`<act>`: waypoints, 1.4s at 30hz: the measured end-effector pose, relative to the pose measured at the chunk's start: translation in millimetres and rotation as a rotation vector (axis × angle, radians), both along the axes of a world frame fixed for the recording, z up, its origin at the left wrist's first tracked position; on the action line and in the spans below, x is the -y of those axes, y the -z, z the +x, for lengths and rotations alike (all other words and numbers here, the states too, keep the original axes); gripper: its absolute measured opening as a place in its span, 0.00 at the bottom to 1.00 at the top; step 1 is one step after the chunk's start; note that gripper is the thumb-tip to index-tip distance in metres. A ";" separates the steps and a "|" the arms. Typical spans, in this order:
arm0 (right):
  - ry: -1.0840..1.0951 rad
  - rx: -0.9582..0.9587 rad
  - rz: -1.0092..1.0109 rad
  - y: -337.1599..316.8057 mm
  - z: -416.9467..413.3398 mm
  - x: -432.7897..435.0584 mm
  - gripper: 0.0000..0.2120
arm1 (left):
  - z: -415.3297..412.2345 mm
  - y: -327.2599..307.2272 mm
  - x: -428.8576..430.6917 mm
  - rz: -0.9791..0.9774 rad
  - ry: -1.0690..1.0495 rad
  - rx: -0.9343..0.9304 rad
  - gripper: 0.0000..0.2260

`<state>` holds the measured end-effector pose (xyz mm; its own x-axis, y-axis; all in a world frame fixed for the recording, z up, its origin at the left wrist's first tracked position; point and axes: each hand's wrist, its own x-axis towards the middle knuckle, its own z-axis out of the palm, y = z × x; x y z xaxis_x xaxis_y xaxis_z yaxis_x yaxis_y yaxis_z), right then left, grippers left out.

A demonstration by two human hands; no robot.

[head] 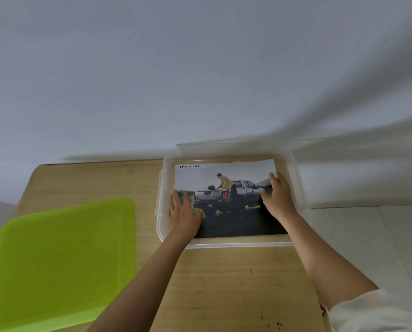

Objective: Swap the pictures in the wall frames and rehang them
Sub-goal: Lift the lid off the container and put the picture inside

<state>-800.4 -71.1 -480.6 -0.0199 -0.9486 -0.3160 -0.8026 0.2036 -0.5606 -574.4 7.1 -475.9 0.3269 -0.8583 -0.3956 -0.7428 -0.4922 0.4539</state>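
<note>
Both my hands are flat on a printed picture (pixel 229 195) of a pickup truck with the words SMART CAB in its far-left corner. It lies face up inside a clear plastic box (pixel 160 207) on the right part of the wooden desk (pixel 92 180), close to the wall. My left hand (pixel 184 212) rests open on the picture's left edge, fingers spread and pointing away from me. My right hand (pixel 278 195) lies on the right side of the sheet, fingers slightly curled over the far-right edge; I cannot tell whether it is pinching the paper or only pressing on it. Near me on the left, a lime-green lid (pixel 61 259) lies flat on the desk, well apart from the box.

No wall frame shows in this view, so I judge this to be the stage of handling the loose prints: either picking this one out of the box or laying it in. More sheets may be underneath, since another paper edge peeks out at the far side.

If I am lifting it, the next move calls for getting fingertips under one edge, probably the right one, and raising the sheet level with both hands so it does not crease or drag against the box walls.
</note>
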 end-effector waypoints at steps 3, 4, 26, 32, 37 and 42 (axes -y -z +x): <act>-0.054 -0.102 0.012 -5.7 5.5 0.1 0.30 | -0.7 -5.4 -0.4 -0.107 0.050 0.029 0.26; -0.060 -0.115 -0.002 -11.3 8.7 0.6 0.31 | -0.8 -10.2 -0.7 -0.166 0.068 0.024 0.24; -0.491 -0.240 -0.084 -53.9 286.5 -187.5 0.30 | 336.9 -23.9 -222.1 -0.092 -0.172 0.365 0.31; -0.312 -0.226 0.046 -20.4 297.7 -223.5 0.35 | 354.9 -1.0 -258.6 -0.081 -0.138 0.162 0.32; -0.156 -0.082 0.009 -15.0 305.1 -226.2 0.39 | 350.5 0.3 -250.9 -0.134 -0.284 0.008 0.34; -0.111 0.012 0.028 -20.0 311.1 -215.6 0.47 | 350.2 -11.6 -250.7 -0.227 -0.393 -0.049 0.34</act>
<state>-489.3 144.5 -460.6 0.0888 -0.9354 -0.3423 -0.8146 0.1296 -0.5654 -224.2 257.7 -464.3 0.6304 -0.7399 -0.2347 -0.4949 -0.6160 0.6128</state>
